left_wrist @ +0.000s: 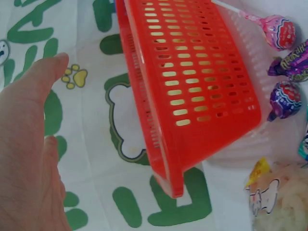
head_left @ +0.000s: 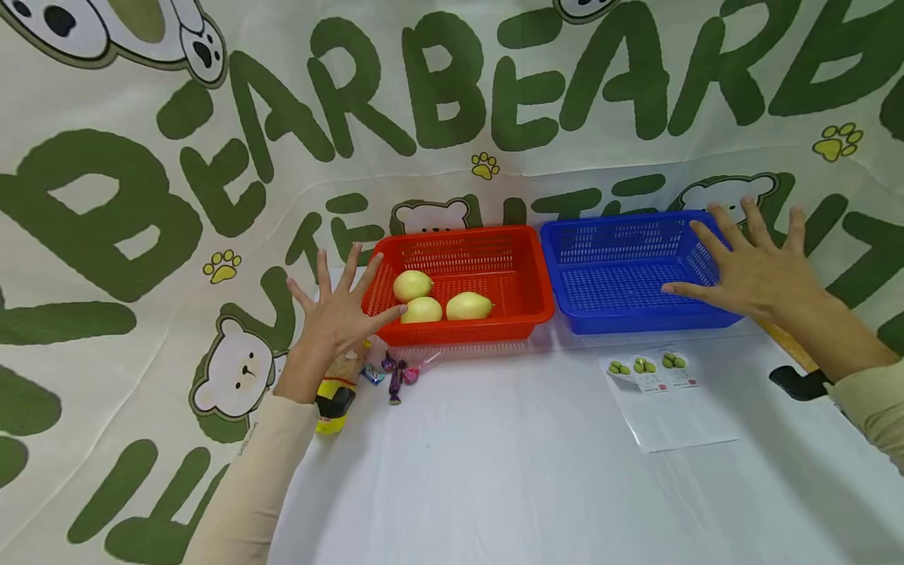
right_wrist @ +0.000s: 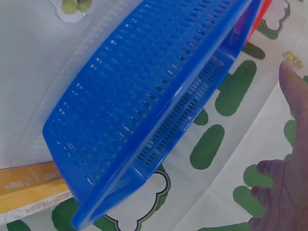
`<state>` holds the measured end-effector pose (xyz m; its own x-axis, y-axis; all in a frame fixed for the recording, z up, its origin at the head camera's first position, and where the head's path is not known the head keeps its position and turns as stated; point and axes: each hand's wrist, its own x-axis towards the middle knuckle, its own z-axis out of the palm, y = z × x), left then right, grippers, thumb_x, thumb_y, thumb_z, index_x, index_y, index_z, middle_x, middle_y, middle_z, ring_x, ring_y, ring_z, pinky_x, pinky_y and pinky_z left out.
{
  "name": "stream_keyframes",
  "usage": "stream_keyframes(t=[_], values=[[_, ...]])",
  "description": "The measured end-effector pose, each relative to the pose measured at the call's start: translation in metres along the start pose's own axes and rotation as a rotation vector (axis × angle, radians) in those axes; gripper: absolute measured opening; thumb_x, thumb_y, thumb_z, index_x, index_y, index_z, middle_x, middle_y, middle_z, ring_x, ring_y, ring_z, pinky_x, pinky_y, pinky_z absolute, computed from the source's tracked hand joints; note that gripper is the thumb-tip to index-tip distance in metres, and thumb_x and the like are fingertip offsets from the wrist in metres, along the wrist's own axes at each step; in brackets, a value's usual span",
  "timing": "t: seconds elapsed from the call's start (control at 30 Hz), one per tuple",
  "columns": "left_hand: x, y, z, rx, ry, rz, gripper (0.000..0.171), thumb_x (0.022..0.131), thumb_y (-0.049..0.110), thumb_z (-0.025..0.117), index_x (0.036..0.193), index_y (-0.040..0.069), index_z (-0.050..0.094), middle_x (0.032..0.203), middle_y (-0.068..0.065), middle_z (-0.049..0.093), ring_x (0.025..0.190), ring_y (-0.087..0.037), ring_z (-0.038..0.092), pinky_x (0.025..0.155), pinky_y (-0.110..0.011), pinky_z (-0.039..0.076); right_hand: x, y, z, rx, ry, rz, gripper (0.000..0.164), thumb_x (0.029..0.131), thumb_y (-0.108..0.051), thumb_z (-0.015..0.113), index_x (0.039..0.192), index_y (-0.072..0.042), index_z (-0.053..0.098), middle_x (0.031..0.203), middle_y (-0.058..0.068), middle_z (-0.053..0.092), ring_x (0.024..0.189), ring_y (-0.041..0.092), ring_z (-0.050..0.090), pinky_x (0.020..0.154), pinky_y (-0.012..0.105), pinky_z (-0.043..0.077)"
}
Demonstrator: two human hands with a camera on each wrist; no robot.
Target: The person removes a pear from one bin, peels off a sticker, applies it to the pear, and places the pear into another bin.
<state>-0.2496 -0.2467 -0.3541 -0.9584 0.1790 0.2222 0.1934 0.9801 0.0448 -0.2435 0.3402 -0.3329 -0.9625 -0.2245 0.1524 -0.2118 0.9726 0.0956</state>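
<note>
My left hand [head_left: 339, 314] is spread wide in front of the left end of a red basket [head_left: 459, 331], holding nothing. Inside that basket lie three pale yellow-green fruits [head_left: 469, 306], whose exact kind I cannot tell. To its right stands a blue basket [head_left: 636, 320] with nothing seen in it. My right hand [head_left: 763, 267], fingers splayed, is over the blue basket's right end and also grips nothing. The wrist views show each hand [left_wrist: 29, 130] apart from its basket's side, with the right hand [right_wrist: 288, 159] at the frame's edge.
Wrapped candies [head_left: 395, 382] and a lollipop [head_left: 412, 374] lie before the red basket, beside a yellow-and-black packet [head_left: 335, 396]. A clear bag with fruit labels [head_left: 674, 408] lies before the blue basket. A black-ended object [head_left: 800, 383] and an orange box [right_wrist: 31, 187] are at right.
</note>
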Motion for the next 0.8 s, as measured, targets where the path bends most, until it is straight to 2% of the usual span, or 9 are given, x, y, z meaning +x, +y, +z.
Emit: stream_keyframes(t=[0.23,0.4,0.47,0.57,0.67,0.8], values=[[-0.007,-0.005,-0.001,-0.004,-0.022,-0.025,0.096,0.085,0.083,0.035,0.161,0.034,0.005,0.164,0.006,-0.021,0.143,-0.038,-0.033,0.089,-0.076,-0.029,-0.001,0.003,0.003,0.011,0.02,-0.013,0.11,0.086,-0.076,0.048,0.16,-0.006,0.005,0.163,0.022,-0.012,0.142,0.039,-0.031,0.097,0.064,-0.033],[-0.006,-0.011,-0.001,-0.014,0.002,-0.043,0.094,0.086,0.081,0.037,0.161,0.035,0.002,0.167,0.0,-0.011,0.146,-0.038,-0.028,0.096,-0.078,-0.022,0.004,-0.005,-0.001,0.04,0.049,-0.016,0.109,0.087,-0.075,0.049,0.16,-0.004,0.009,0.164,0.024,-0.004,0.145,0.038,-0.027,0.099,0.066,-0.03],[-0.008,-0.013,0.003,-0.035,0.013,-0.048,0.095,0.087,0.08,0.039,0.162,0.033,0.006,0.168,-0.004,-0.002,0.148,-0.039,-0.02,0.102,-0.078,-0.015,0.007,-0.015,-0.001,0.06,0.056,-0.033,0.109,0.086,-0.075,0.051,0.16,-0.004,0.011,0.164,0.024,0.0,0.146,0.037,-0.024,0.101,0.067,-0.027],[-0.01,-0.018,0.014,-0.099,0.046,-0.067,0.092,0.087,0.076,0.044,0.162,0.028,0.018,0.166,-0.01,0.014,0.15,-0.04,-0.001,0.109,-0.074,0.002,0.013,-0.036,-0.001,0.097,0.08,-0.078,0.108,0.085,-0.074,0.054,0.159,-0.004,0.017,0.164,0.022,0.008,0.149,0.038,-0.015,0.105,0.069,-0.022],[-0.011,-0.023,0.027,-0.197,0.087,-0.101,0.087,0.089,0.071,0.048,0.159,0.023,0.028,0.162,-0.011,0.025,0.146,-0.039,0.016,0.109,-0.068,0.017,0.022,-0.058,-0.002,0.144,0.117,-0.134,0.105,0.085,-0.071,0.058,0.158,-0.004,0.024,0.163,0.021,0.017,0.151,0.04,-0.003,0.109,0.07,-0.015],[-0.013,-0.028,0.039,-0.297,0.134,-0.167,0.083,0.089,0.067,0.051,0.157,0.024,0.031,0.161,-0.008,0.027,0.142,-0.038,0.022,0.108,-0.064,0.021,0.041,-0.091,-0.005,0.209,0.155,-0.205,0.099,0.085,-0.067,0.063,0.157,-0.007,0.031,0.16,0.018,0.029,0.15,0.039,0.012,0.111,0.072,-0.002]])
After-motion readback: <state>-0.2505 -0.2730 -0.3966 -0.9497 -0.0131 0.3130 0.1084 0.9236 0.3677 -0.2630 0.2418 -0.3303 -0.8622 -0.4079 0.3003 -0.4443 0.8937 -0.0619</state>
